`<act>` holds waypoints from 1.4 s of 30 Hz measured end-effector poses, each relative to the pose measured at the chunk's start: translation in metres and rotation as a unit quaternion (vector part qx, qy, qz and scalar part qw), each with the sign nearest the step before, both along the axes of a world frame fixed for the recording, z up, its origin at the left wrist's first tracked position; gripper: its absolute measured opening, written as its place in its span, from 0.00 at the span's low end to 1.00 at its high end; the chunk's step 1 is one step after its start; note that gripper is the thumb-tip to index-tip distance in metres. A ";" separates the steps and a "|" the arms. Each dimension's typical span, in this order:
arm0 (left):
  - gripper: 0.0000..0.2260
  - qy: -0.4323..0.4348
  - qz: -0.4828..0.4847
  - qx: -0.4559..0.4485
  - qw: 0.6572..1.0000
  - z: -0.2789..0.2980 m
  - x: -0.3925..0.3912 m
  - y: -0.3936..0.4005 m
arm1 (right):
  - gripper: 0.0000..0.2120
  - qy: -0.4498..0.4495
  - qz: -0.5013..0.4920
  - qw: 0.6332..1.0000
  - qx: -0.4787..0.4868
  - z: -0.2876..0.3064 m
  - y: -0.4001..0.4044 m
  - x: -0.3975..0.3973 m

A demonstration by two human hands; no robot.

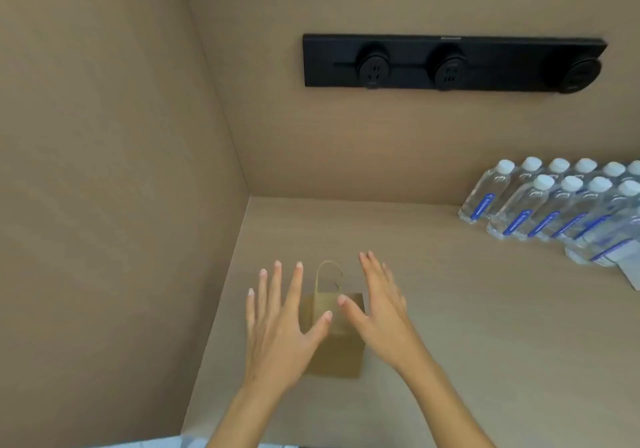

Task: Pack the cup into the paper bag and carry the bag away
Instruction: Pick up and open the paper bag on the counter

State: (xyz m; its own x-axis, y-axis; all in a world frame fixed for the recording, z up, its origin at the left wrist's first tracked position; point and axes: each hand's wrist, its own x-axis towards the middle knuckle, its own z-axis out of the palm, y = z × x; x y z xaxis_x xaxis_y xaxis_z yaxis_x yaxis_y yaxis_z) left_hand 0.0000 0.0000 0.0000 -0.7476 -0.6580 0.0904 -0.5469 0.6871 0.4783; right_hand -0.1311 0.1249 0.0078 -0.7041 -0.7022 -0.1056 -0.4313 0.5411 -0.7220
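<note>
Paper bag [335, 343] lies flat on counter [450, 309], handle [328, 274] toward wall. Left hand [280, 330] & right hand [381, 309] hover over it, fingers spread, holding nothing. No cup in view. Step, prob.: pick up & open bag; next needs a grip on its mouth.

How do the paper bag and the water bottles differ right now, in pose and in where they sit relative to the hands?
The paper bag lies flat on the counter; the water bottles stand upright. The bag is a single brown item between the left hand and right hand; the bottles are many, clear with white caps, grouped at the far right, away from both hands. Both rest on the same counter.
</note>
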 end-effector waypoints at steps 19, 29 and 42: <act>0.27 0.140 -0.048 0.144 0.978 -0.004 -0.010 -0.004 | 0.11 -0.557 -0.188 0.763 -0.269 0.001 0.017 0.011; 0.26 0.078 0.034 0.204 0.975 0.005 -0.003 0.026 | 0.16 -0.537 -0.129 0.764 -0.334 -0.001 0.034 0.031; 0.36 0.197 -0.019 0.593 0.781 0.008 0.017 0.022 | 0.16 -0.541 -0.098 0.762 -0.343 -0.005 0.025 0.047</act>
State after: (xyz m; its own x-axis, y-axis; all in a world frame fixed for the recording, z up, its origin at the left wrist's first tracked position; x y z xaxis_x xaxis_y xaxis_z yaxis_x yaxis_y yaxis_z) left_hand 0.0171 0.0219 0.0077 -0.8369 -0.4314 -0.3369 -0.1864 -0.3541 0.9165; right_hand -0.0841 0.1502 0.0027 -0.5646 -0.7455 -0.3543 0.6568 -0.1458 -0.7398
